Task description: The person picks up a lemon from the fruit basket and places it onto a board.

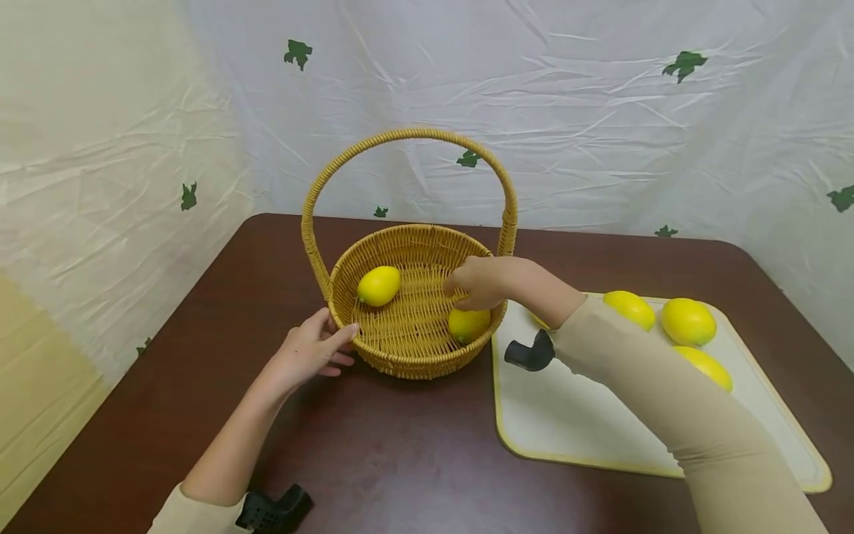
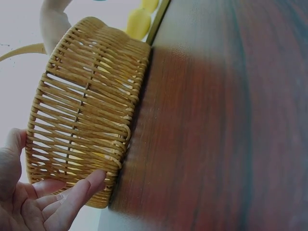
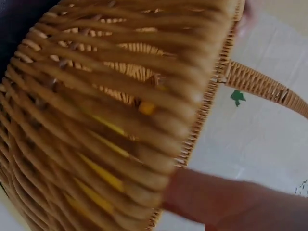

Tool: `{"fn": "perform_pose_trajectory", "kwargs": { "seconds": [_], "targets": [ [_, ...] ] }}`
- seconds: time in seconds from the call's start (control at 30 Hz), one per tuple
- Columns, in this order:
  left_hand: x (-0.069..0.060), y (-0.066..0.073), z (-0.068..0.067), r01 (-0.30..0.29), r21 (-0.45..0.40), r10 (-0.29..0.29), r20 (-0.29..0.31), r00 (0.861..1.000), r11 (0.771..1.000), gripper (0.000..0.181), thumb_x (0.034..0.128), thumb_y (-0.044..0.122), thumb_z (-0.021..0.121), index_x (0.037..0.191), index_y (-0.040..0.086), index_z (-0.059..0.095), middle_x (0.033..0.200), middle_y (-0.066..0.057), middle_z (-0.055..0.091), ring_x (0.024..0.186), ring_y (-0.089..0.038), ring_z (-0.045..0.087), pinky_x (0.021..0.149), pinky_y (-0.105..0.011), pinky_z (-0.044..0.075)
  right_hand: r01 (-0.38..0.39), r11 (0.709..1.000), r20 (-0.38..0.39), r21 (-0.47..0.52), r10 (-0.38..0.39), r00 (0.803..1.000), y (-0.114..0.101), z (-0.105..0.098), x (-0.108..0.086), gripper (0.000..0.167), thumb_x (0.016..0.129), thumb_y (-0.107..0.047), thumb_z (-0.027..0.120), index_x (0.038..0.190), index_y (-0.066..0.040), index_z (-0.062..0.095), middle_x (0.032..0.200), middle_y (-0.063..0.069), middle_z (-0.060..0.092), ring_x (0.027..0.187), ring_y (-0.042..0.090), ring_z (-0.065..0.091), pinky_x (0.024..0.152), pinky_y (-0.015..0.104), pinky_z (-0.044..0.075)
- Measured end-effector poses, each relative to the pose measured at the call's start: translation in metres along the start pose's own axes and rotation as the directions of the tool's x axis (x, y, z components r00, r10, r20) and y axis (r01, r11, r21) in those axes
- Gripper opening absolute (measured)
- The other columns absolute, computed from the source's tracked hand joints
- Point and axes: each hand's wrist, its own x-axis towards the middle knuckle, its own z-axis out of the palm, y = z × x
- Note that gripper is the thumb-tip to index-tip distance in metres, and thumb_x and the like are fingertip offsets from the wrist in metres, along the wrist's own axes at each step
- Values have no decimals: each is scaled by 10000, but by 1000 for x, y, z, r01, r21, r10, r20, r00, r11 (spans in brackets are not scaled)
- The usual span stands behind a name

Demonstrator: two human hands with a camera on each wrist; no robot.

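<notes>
The wicker basket point(image 1: 416, 362) has a tall arched handle and holds two yellow lemons, one at the left point(image 1: 379, 286) and one at the right point(image 1: 469, 325). My left hand point(image 1: 312, 348) grips its left side, thumb at the rim and fingers against the outer wall; the left wrist view shows these fingers point(image 2: 72, 202) on the weave. My right hand point(image 1: 483, 282) reaches over the right rim, its fingers parted and bent just above the right lemon, which it partly covers. In the right wrist view the basket wall point(image 3: 96, 96) hides the fingertips.
A white tray point(image 1: 567, 415) with a yellow edge lies at the right of the dark table point(image 1: 400, 460). Several lemons point(image 1: 689, 322) are on it, some partly behind my right sleeve. White cloth with green patches hangs behind the table.
</notes>
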Motion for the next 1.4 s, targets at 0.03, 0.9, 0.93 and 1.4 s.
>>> {"fn": "perform_pose_trajectory", "kwargs": {
  "seconds": [0.03, 0.9, 0.93, 1.4],
  "targets": [
    [0, 0, 0, -1, 1, 1, 1, 1000, 1000, 368, 911, 359, 561, 988, 24, 428, 1005, -181, 629, 794, -244, 669, 629, -359, 558, -36, 999, -7, -12, 36, 999, 2, 2, 3, 243, 937, -218, 526, 1073, -43, 626, 915, 64, 624, 752, 165, 560, 650, 271, 475],
    [7, -7, -3, -20, 2, 19, 15, 1000, 1000, 378, 910, 363, 560, 965, 15, 422, 973, -187, 639, 785, -259, 671, 620, -361, 559, -114, 993, 17, -18, 114, 993, -26, 26, 27, 516, 812, -401, 666, 1178, -54, 556, 898, 27, 571, 804, 162, 525, 644, 268, 449],
    [7, -7, -3, -19, 2, 19, 16, 1000, 1000, 388, 907, 373, 561, 965, 16, 421, 969, -186, 640, 785, -259, 671, 621, -362, 559, -113, 993, 15, -16, 114, 993, -26, 26, 27, 507, 809, -402, 670, 1158, -51, 560, 837, 17, 540, 755, 152, 495, 598, 256, 417],
    [7, -6, -3, -26, -1, 26, 10, 1000, 1000, 357, 917, 344, 555, 965, 14, 427, 958, -184, 640, 785, -263, 671, 616, -366, 559, -44, 999, -94, -15, 42, 995, -25, 29, 21, 446, 788, -361, 693, 1053, -26, 565, 716, -5, 445, 633, 127, 402, 495, 223, 313]
  ]
}}
